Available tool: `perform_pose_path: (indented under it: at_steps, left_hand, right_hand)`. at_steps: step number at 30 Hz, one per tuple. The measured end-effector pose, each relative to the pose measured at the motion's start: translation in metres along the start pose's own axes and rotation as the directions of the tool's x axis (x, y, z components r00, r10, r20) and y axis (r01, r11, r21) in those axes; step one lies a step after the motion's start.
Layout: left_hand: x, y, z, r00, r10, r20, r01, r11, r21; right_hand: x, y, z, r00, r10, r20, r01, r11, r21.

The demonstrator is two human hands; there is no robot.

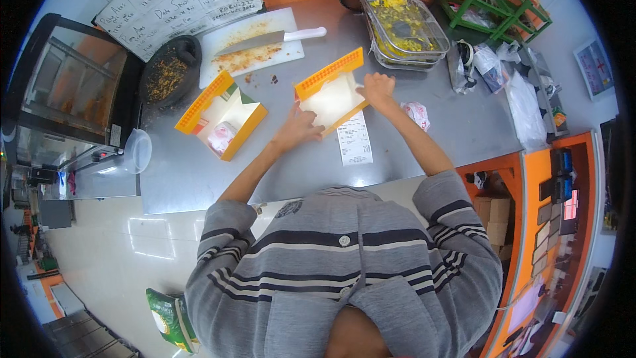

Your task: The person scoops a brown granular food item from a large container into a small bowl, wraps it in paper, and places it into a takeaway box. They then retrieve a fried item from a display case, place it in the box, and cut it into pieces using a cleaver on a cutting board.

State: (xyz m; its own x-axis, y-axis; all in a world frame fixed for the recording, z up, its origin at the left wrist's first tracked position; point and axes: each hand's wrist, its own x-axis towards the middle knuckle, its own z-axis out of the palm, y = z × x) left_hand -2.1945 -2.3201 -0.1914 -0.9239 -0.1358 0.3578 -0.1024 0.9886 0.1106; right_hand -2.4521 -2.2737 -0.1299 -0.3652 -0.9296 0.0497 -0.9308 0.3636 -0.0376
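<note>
An open yellow cardboard food box [332,97] with a white inside lies between my hands. My left hand [300,128] grips its left front corner, the index finger along the side wall. At its right end, my right hand [378,90] pinches the box wall with bent fingers. A printed paper receipt [355,141] sits partly under the front edge of this box. To the left stands a second open yellow box [233,132], holding a wrapped white-and-red bundle [221,136]. Another such paper-wrapped bundle [416,115] rests on the steel table [298,174], right of my right forearm.
A knife [278,40] lies on a stained white cutting board [293,22] beside a dark stone mortar [171,72]. A lidded wire-rimmed container [405,25] of yellow food stands back right, near plastic bags [524,109] and a green rack [492,7]. A glass display warmer [69,84] is left.
</note>
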Motion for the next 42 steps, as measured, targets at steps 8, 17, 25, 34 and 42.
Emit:
perform_pose_path:
  at_steps: [8,17,25,34,42]
  left_hand:
    - [-0.002,0.037,0.008,0.903,-0.347,-0.255,0.299,0.931,-0.209]
    - [0.01,0.015,0.001,0.926,-0.264,-0.271,0.145,0.909,-0.391]
    - [0.004,0.01,-0.005,0.94,-0.262,-0.219,0.152,0.895,-0.42]
    - [0.006,0.014,-0.006,0.929,-0.318,-0.188,0.178,0.831,-0.527]
    - [0.007,0.01,-0.009,0.923,-0.341,-0.18,0.173,0.783,-0.598]
  right_hand:
    - [-0.027,0.05,0.007,0.98,0.048,0.192,-0.151,0.808,0.57]
    - [-0.069,0.174,0.023,0.77,0.243,0.59,-0.596,0.603,0.53]
    - [-0.083,0.115,0.048,0.891,0.409,0.199,-0.404,0.508,0.761]
    - [-0.031,-0.022,-0.023,0.921,-0.145,0.362,-0.336,0.177,0.925]
    - [-0.023,-0.055,0.021,0.92,-0.35,0.176,0.048,0.548,0.835]
